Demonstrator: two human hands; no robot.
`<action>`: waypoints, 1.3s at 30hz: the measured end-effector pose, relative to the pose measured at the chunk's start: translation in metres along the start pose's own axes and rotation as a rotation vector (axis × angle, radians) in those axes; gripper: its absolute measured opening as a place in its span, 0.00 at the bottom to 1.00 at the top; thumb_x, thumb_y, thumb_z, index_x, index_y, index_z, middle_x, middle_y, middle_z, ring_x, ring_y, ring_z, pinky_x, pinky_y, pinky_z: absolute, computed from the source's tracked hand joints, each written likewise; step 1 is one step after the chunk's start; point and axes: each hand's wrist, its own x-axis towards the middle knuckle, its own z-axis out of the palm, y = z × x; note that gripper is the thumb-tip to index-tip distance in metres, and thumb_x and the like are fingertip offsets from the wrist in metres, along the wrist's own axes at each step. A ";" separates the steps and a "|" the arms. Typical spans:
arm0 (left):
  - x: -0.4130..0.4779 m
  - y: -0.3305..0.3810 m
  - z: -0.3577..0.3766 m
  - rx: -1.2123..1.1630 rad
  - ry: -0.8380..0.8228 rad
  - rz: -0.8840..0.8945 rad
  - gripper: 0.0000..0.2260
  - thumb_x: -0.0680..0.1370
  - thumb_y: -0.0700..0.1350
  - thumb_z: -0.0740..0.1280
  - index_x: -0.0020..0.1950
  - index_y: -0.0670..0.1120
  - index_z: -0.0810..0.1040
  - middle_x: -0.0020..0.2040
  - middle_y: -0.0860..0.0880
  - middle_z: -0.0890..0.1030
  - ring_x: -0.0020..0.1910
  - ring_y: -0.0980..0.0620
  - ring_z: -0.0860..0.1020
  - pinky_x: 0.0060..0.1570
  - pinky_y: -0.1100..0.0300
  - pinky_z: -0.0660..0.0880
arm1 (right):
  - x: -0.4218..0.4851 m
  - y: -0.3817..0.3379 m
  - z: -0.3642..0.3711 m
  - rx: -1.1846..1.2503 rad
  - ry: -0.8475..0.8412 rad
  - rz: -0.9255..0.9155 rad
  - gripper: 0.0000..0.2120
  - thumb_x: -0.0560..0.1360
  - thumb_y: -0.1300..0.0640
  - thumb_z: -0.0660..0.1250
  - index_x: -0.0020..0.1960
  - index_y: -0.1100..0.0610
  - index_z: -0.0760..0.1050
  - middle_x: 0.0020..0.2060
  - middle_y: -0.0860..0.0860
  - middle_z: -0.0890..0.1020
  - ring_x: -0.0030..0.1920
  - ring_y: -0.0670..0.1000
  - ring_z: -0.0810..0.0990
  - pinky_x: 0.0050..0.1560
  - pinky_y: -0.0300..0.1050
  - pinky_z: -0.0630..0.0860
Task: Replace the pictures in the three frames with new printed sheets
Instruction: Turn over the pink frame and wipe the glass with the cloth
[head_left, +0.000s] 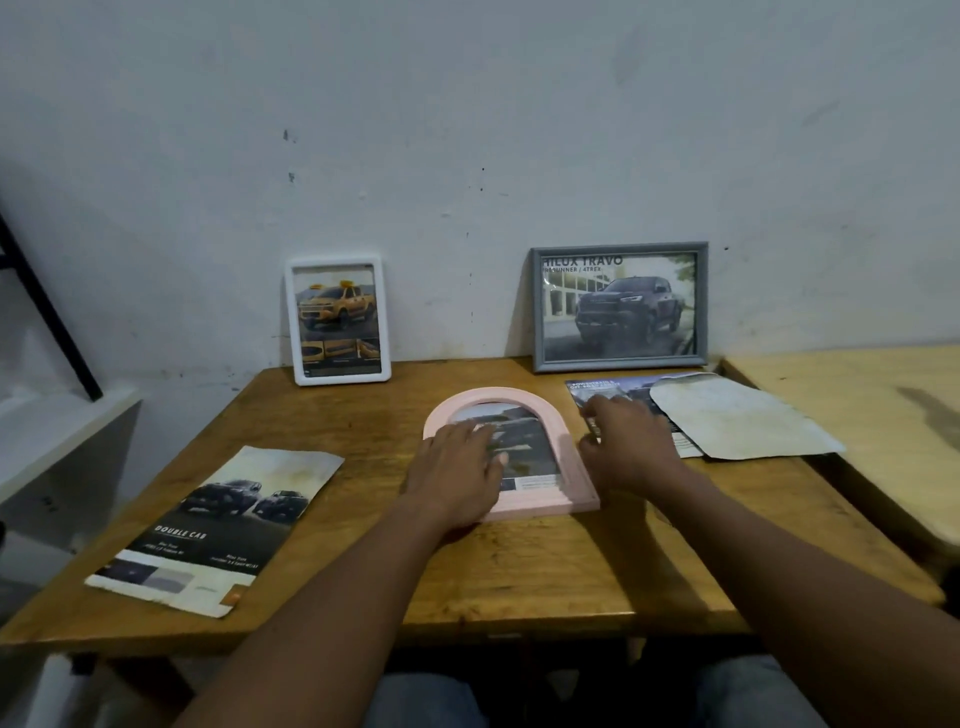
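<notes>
Work centres on the pink arched frame, lying face up mid-tabletop with a car picture in its opening. The left hand rests flat on it, fingers straight, gripping nothing. The right hand spreads its fingers on a printed sheet just right of the frame, pressing rather than pinching. Probably this sheet is meant for the frame, so the next move calls for turning the frame over and opening its back. A white frame and a grey frame stand along the far edge; another sheet lies near the left edge. Whether any picture is new cannot be told. A pale sheet covers part of the right-hand one, and the pink frame's back is hidden.
</notes>
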 end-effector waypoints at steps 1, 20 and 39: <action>-0.002 0.002 0.003 -0.005 -0.012 -0.001 0.25 0.84 0.58 0.56 0.79 0.52 0.63 0.80 0.48 0.64 0.78 0.46 0.61 0.75 0.45 0.61 | -0.006 0.007 -0.007 -0.028 -0.014 0.030 0.21 0.75 0.48 0.67 0.67 0.49 0.72 0.65 0.53 0.76 0.66 0.57 0.72 0.65 0.57 0.68; -0.002 -0.035 -0.020 -0.137 -0.089 -0.177 0.26 0.86 0.56 0.53 0.83 0.54 0.51 0.84 0.49 0.52 0.82 0.47 0.48 0.79 0.45 0.52 | -0.014 0.014 -0.023 0.052 -0.043 0.055 0.07 0.76 0.60 0.69 0.54 0.54 0.79 0.47 0.52 0.82 0.45 0.51 0.79 0.44 0.45 0.78; 0.036 -0.072 0.002 -0.334 -0.034 -0.091 0.29 0.86 0.52 0.52 0.83 0.58 0.41 0.81 0.54 0.62 0.77 0.47 0.65 0.74 0.49 0.65 | 0.090 -0.082 0.071 0.130 -0.140 -0.503 0.19 0.75 0.56 0.61 0.63 0.45 0.78 0.57 0.49 0.84 0.57 0.54 0.79 0.56 0.52 0.77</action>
